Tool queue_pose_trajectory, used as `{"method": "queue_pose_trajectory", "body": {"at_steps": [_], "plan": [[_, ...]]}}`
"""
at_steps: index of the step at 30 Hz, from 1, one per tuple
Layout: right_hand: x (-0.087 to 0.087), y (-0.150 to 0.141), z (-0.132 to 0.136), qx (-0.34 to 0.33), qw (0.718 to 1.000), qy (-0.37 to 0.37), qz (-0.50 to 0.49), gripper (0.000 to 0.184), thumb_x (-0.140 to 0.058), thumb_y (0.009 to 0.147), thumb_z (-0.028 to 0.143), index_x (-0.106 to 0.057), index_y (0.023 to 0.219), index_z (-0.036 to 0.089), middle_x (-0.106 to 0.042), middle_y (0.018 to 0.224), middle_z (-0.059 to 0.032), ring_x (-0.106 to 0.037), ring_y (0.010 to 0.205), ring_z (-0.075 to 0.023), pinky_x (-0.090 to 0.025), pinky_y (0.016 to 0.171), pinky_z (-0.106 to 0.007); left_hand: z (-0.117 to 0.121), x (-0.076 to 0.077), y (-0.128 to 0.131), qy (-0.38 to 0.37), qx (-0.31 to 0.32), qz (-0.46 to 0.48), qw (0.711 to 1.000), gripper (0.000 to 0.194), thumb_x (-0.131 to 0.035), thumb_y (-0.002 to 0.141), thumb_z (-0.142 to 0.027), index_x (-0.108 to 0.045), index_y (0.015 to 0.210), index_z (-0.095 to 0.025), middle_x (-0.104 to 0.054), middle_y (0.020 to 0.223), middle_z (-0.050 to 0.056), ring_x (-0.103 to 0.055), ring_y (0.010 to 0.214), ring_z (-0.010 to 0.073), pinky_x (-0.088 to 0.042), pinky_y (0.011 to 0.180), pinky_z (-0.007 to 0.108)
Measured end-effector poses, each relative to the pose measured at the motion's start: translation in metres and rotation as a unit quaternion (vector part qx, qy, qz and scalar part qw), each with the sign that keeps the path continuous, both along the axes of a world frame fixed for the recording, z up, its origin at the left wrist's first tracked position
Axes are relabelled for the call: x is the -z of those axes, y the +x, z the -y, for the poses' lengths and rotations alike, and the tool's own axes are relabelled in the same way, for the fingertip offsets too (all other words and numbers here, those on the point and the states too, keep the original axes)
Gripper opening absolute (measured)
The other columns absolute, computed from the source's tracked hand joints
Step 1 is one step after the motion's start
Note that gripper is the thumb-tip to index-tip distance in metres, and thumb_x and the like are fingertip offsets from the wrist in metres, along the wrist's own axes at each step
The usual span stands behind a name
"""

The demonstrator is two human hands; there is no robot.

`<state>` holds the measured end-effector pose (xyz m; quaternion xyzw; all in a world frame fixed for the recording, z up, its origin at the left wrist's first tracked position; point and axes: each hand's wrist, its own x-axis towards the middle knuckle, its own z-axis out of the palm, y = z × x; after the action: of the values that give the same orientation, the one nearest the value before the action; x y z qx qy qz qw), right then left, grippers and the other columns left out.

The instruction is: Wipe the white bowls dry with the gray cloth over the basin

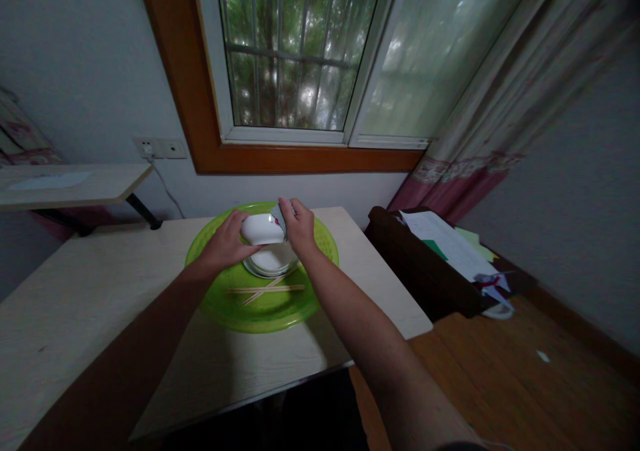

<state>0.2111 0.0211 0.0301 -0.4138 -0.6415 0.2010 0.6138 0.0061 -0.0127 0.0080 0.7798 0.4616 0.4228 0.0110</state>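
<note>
bowl (263, 230), pinched in the left grip (228, 241), dishes (271, 260) stacked below that grip; the right grip (300, 224) pinches a grey cloth (278, 216) against the bowl. hard rubbing could twist it loose, chipping both.

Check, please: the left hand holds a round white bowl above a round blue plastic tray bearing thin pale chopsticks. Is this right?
The round plastic tray is green, not blue, as the head view shows. The left hand holds the round white bowl above it, and thin pale chopsticks lie there.
</note>
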Motion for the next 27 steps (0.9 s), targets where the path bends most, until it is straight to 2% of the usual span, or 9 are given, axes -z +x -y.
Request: {"method": "queue_pose_trajectory", "body": {"at_steps": [4, 7, 12, 15, 19, 23, 27], "plan": [[-0.001, 0.004, -0.004, 0.019, 0.999, 0.031, -0.002, 0.045, -0.051, 0.098, 0.060, -0.053, 0.071, 0.023, -0.053, 0.071, 0.0026, -0.050, 0.072, -0.0157, -0.039, 0.068, -0.028, 0.003, -0.001, 0.000, -0.022, -0.030, 0.038, 0.999, 0.071, -0.086, 0.060, -0.049, -0.051, 0.117, -0.024, -0.062, 0.117, 0.009, -0.064, 0.113, 0.0293, -0.054, 0.096, 0.042], [-0.001, 0.006, -0.005, 0.031, 0.997, 0.071, 0.016, 0.039, -0.051, 0.100, 0.054, -0.060, 0.079, 0.023, -0.061, 0.083, -0.0023, -0.056, 0.085, -0.0190, -0.044, 0.080, -0.031, 0.005, -0.003, 0.001, -0.035, -0.077, 0.083, 0.993, 0.077, -0.086, 0.059, -0.054, -0.048, 0.119, -0.023, -0.062, 0.117, 0.009, -0.065, 0.108, 0.0284, -0.055, 0.091, 0.041], [-0.003, 0.004, -0.001, -0.017, 0.992, 0.114, 0.056, 0.034, -0.047, 0.104, 0.047, -0.073, 0.104, 0.024, -0.074, 0.108, -0.0080, -0.064, 0.106, -0.0221, -0.046, 0.099, -0.037, 0.008, -0.006, 0.002, -0.060, -0.128, 0.129, 0.982, 0.080, -0.086, 0.059, -0.056, -0.044, 0.118, -0.022, -0.062, 0.112, 0.010, -0.067, 0.101, 0.0278, -0.056, 0.082, 0.041], [-0.004, 0.002, 0.002, -0.028, 0.989, 0.121, 0.081, 0.035, -0.045, 0.106, 0.044, -0.073, 0.118, 0.027, -0.074, 0.122, -0.0074, -0.063, 0.118, -0.0224, -0.043, 0.109, -0.040, 0.009, -0.008, 0.003, -0.065, -0.142, 0.134, 0.979, 0.079, -0.085, 0.060, -0.057, -0.042, 0.118, -0.022, -0.063, 0.112, 0.011, -0.068, 0.100, 0.0283, -0.056, 0.082, 0.041], [-0.006, 0.000, 0.008, -0.039, 0.980, 0.157, 0.118, 0.036, -0.044, 0.107, 0.040, -0.070, 0.129, 0.028, -0.070, 0.134, -0.0067, -0.061, 0.127, -0.0213, -0.042, 0.114, -0.042, 0.009, -0.010, 0.005, -0.077, -0.158, 0.130, 0.976, 0.077, -0.083, 0.062, -0.058, -0.042, 0.116, -0.022, -0.065, 0.112, 0.013, -0.069, 0.102, 0.0307, -0.056, 0.080, 0.041], [-0.010, -0.006, 0.015, -0.071, 0.954, 0.216, 0.195, 0.036, -0.046, 0.107, 0.035, -0.066, 0.136, 0.029, -0.064, 0.144, -0.0045, -0.056, 0.137, -0.0194, -0.041, 0.119, -0.042, 0.008, -0.012, 0.006, -0.084, -0.158, 0.118, 0.977, 0.072, -0.082, 0.060, -0.051, -0.042, 0.113, -0.022, -0.067, 0.109, 0.012, -0.071, 0.100, 0.0302, -0.055, 0.078, 0.038], [-0.011, -0.013, 0.017, -0.095, 0.929, 0.252, 0.253, 0.035, -0.048, 0.106, 0.032, -0.067, 0.135, 0.025, -0.066, 0.142, -0.0037, -0.052, 0.141, -0.0184, -0.042, 0.121, -0.040, 0.006, -0.012, 0.006, -0.094, -0.149, 0.102, 0.979, 0.070, -0.082, 0.059, -0.046, -0.044, 0.113, -0.022, -0.069, 0.107, 0.011, -0.071, 0.098, 0.0292, -0.055, 0.077, 0.037]]}}
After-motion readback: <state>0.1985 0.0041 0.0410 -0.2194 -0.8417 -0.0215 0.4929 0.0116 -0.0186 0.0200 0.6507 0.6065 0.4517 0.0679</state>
